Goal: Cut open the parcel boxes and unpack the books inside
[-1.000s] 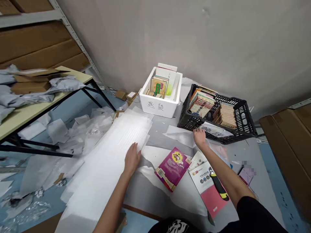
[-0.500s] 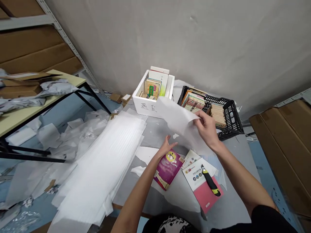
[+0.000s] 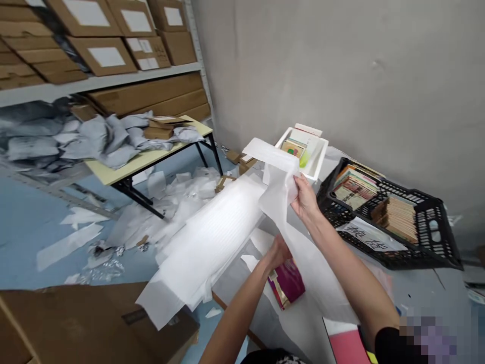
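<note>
While the right hand [image 3: 305,197] holds up a white foam sheet [image 3: 278,172], its fingers clamped on the sheet's edge, the left hand [image 3: 278,253] sits lower against the same sheet. Its fingers are too hidden to tell whether they are apart or clamped. Just below that hand, the magenta book [image 3: 288,283] lies uncovered, touching the hanging sheet, and a pink book [image 3: 346,349] shows at the bottom edge, right of the sheet. Left of the sheet lies a long stack of foam [image 3: 212,237]. Beyond the sheet, a white foam box [image 3: 318,169] holds upright books, and right of the sheet a black crate [image 3: 428,212] holds two groups of books, with a lettered paper label [image 3: 369,237] at its near side. So books fill those two containers, while the magenta and pink ones lie outside both. Farther left of the sheet, a yellow-topped table [image 3: 151,159] carries crumpled grey wrappers, and cartons [image 3: 106,55] line a shelf behind it.
</note>
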### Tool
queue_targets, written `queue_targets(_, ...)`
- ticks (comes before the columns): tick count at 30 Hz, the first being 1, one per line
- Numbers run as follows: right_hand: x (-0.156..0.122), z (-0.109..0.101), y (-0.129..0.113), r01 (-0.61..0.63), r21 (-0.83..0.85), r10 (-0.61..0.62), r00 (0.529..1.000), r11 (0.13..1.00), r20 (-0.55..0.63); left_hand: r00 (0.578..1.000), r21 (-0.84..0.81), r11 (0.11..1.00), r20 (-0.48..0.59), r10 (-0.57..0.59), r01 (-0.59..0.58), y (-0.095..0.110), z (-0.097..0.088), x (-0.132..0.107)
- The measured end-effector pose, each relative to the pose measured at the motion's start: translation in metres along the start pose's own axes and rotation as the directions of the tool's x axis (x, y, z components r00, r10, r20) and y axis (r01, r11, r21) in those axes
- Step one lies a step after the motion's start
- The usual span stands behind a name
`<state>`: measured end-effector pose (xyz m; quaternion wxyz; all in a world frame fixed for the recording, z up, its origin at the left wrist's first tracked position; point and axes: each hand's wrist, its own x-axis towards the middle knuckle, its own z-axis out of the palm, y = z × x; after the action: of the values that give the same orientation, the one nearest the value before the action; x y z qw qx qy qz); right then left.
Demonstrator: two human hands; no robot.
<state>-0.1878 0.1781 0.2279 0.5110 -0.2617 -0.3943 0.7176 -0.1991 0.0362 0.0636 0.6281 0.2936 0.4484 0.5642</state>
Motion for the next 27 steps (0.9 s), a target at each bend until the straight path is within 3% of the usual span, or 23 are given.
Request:
queue_targets(6,0.006,0.026,0.081,-0.05,0.105,0.059,0.994,0.993,-0.088,0.992,-0.253,0.967,-0.121,-0.029,-0.003,0.029,-0.101,-0.079)
queue_targets(8,0.004,0.028,0.107,-0.076,0.109,0.088,0.99,0.991,-0.109,0.985,-0.336,0.942,-0.155,-0.075,0.019,0.034,-0.121,-0.097)
queue_targets(10,0.004,0.028,0.131,-0.106,0.07,0.115,0.983,0.992,-0.145,0.978,-0.349,0.936,-0.169,-0.119,0.054,0.033,-0.13,-0.105)
queue_targets(13,0.007,0.022,0.161,-0.165,-0.154,0.129,0.967,0.974,-0.221,0.962,-0.109,0.988,-0.237,-0.135,0.111,0.034,-0.143,-0.109)
queue_targets(16,0.004,0.003,0.18,-0.227,-0.341,0.138,0.954,0.912,-0.267,0.929,0.163,0.97,-0.352,-0.115,0.182,0.053,-0.186,-0.115)
queue_targets(17,-0.001,-0.006,0.186,-0.252,-0.365,0.155,0.949,0.896,-0.276,0.904,0.334,0.91,-0.419,-0.09,0.245,0.064,-0.206,-0.117)
queue_targets(18,-0.007,-0.015,0.193,-0.283,-0.383,0.179,0.942,0.879,-0.285,0.872,0.52,0.781,-0.485,-0.063,0.346,0.075,-0.228,-0.119)
queue_targets(20,-0.023,-0.035,0.208,-0.36,-0.431,0.239,0.92,0.827,-0.31,0.84,0.599,0.676,-0.541,-0.052,0.428,0.095,-0.267,-0.12)
queue_targets(22,-0.04,-0.051,0.226,-0.444,-0.471,0.303,0.888,0.762,-0.347,0.81,0.64,0.586,-0.584,-0.049,0.497,0.107,-0.296,-0.116)
queue_targets(24,-0.055,-0.063,0.245,-0.521,-0.498,0.36,0.849,0.693,-0.387,0.777,0.664,0.487,-0.628,-0.047,0.567,0.108,-0.311,-0.107)
queue_targets(27,-0.064,-0.069,0.268,-0.615,-0.526,0.435,0.788,0.587,-0.436,0.716,0.662,0.347,-0.697,-0.043,0.665,0.094,-0.317,-0.095)
